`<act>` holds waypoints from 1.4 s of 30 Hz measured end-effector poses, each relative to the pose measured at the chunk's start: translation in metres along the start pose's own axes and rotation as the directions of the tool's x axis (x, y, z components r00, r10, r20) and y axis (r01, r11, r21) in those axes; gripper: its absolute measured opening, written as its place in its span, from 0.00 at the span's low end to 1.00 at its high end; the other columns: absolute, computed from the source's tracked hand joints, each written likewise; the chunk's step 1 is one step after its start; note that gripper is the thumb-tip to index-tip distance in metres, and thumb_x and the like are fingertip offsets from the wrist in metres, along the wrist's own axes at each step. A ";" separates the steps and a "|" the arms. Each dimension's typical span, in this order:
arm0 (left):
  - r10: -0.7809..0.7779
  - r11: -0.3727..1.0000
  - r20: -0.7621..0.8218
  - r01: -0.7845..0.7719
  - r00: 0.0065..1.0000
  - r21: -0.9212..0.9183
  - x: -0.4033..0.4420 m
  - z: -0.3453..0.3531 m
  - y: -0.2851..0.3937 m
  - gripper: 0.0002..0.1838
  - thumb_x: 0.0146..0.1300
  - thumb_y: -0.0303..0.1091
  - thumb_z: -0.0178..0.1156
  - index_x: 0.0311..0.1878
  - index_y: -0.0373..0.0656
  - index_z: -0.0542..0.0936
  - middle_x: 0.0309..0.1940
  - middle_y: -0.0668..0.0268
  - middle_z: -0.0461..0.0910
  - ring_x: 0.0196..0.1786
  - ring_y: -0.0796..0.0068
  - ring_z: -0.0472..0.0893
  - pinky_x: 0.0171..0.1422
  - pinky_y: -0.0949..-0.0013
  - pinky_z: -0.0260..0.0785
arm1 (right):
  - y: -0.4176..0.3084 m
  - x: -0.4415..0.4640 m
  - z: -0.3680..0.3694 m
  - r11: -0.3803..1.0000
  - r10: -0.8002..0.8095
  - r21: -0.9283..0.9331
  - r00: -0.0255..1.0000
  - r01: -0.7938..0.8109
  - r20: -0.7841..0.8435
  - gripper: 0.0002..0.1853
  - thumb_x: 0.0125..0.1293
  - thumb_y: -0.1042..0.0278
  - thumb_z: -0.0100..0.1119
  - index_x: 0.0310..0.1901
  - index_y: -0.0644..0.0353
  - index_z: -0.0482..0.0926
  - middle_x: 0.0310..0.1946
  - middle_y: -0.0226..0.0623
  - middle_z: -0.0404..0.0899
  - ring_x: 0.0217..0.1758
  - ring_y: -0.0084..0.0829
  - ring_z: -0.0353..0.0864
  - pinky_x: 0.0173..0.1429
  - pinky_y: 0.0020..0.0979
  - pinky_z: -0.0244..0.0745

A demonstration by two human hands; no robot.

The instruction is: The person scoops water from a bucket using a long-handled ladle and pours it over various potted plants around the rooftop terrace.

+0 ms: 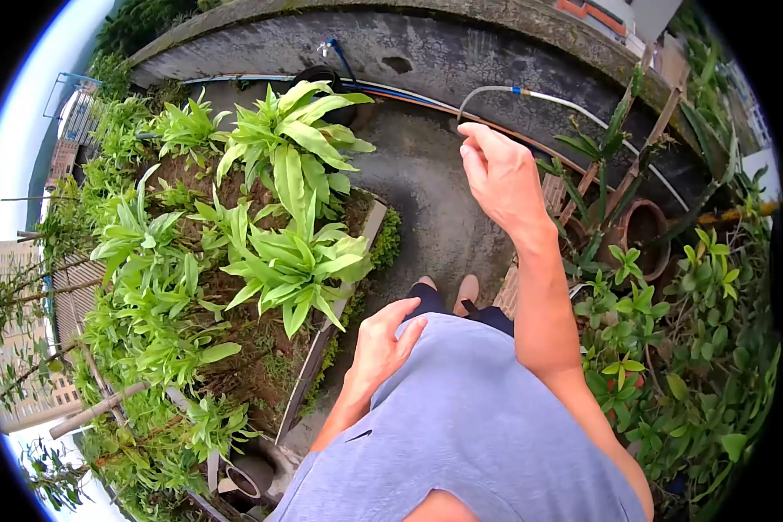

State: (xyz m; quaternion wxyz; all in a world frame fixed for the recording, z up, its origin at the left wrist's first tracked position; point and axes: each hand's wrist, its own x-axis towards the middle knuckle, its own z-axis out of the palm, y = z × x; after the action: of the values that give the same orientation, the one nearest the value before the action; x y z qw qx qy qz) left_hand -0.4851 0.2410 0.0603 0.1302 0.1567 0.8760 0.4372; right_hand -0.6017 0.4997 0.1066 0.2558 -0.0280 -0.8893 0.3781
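Observation:
My right hand (pixel 503 178) is raised in front of me, its fingers curled and the thumb close to the index finger. What lies inside the curl, if anything, is hidden. Just above its fingertips ends the curved grey part of a hose (pixel 483 90); whether they touch I cannot tell. Low by my waist, at the left side of my grey-blue shirt (pixel 444 391), my left hand (pixel 383 342) holds nothing, its thumb apart from the loosely stretched fingers. Nearest to that hand is a leafy green plant (pixel 300 261) in a raised bed.
A low concrete edge (pixel 335 313) borders the bed on my left. Wet concrete path (pixel 426 200) runs ahead to a dark wall (pixel 461 52) with a tap (pixel 326 45) and pipes. Cactus, a clay pot (pixel 644 230) and shrubs (pixel 696 348) crowd the right side.

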 end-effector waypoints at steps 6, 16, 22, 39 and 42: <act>0.058 0.997 -0.070 -0.061 0.996 -0.037 0.047 -0.015 -0.016 0.19 0.64 0.37 0.67 0.53 0.35 0.82 0.48 0.51 0.85 0.45 0.57 0.87 0.44 0.63 0.81 | 0.007 0.058 0.048 1.000 -0.003 -0.010 0.990 0.005 0.144 0.13 0.67 0.72 0.59 0.51 0.63 0.81 0.36 0.47 0.85 0.37 0.42 0.86 0.45 0.37 0.79; 0.018 0.989 -0.292 -0.060 0.956 -0.134 0.104 -0.061 -0.061 0.17 0.64 0.41 0.61 0.44 0.34 0.81 0.38 0.49 0.83 0.45 0.44 0.82 0.51 0.48 0.74 | 0.039 0.086 0.134 0.999 0.047 -0.035 0.881 -0.035 0.471 0.15 0.73 0.72 0.56 0.58 0.65 0.78 0.34 0.34 0.81 0.34 0.22 0.78 0.40 0.26 0.75; -0.159 0.977 -0.290 0.107 0.944 -0.186 0.081 -0.065 -0.075 0.22 0.67 0.43 0.60 0.55 0.34 0.81 0.51 0.48 0.83 0.53 0.48 0.82 0.59 0.53 0.74 | 0.029 0.087 0.158 0.995 -0.062 -0.030 0.833 0.094 0.550 0.14 0.71 0.72 0.56 0.56 0.66 0.79 0.33 0.40 0.84 0.32 0.29 0.81 0.41 0.31 0.76; -0.194 0.964 -0.141 0.162 0.971 -0.210 -0.042 -0.011 -0.027 0.21 0.65 0.41 0.65 0.56 0.39 0.83 0.48 0.53 0.86 0.49 0.61 0.87 0.43 0.65 0.78 | -0.105 0.036 -0.019 0.679 -0.309 0.647 0.934 0.348 -0.179 0.12 0.73 0.78 0.56 0.54 0.72 0.78 0.40 0.44 0.85 0.38 0.26 0.84 0.46 0.26 0.82; -0.235 0.954 -0.135 0.201 0.963 -0.224 -0.035 -0.014 -0.018 0.22 0.66 0.42 0.65 0.58 0.38 0.82 0.50 0.54 0.86 0.52 0.63 0.86 0.41 0.65 0.79 | -0.099 0.047 -0.020 0.697 -0.248 0.626 0.937 0.349 -0.247 0.12 0.74 0.76 0.55 0.55 0.72 0.78 0.40 0.44 0.85 0.37 0.25 0.83 0.45 0.25 0.81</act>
State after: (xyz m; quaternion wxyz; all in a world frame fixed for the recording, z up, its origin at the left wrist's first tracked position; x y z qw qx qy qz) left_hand -0.4611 0.2070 0.0572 0.1226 0.0087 0.8448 0.5207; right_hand -0.6183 0.4540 0.2065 0.3701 0.1822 -0.6691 0.6181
